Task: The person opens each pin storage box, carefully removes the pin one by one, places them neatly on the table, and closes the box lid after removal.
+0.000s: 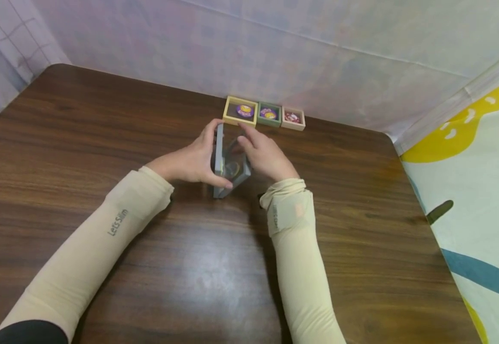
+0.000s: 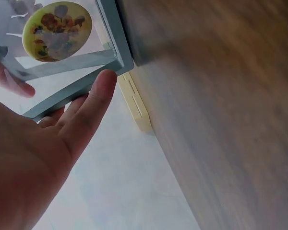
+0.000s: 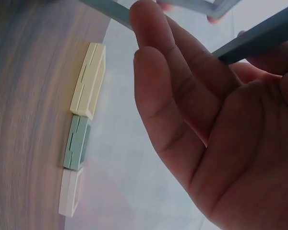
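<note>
Grip half-closed, left hand (image 1: 191,160) and right hand (image 1: 268,155) hold grey frame (image 1: 219,155) by its edges, tabletop (image 1: 361,215) spreading wide either side.

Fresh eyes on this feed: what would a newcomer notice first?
Probably the see-through gray frame held by the left hand and right hand over the table, with a yellow badge visible through it. Next, the yellow box, green box and pale box, side by side at the table's far edge.
</note>
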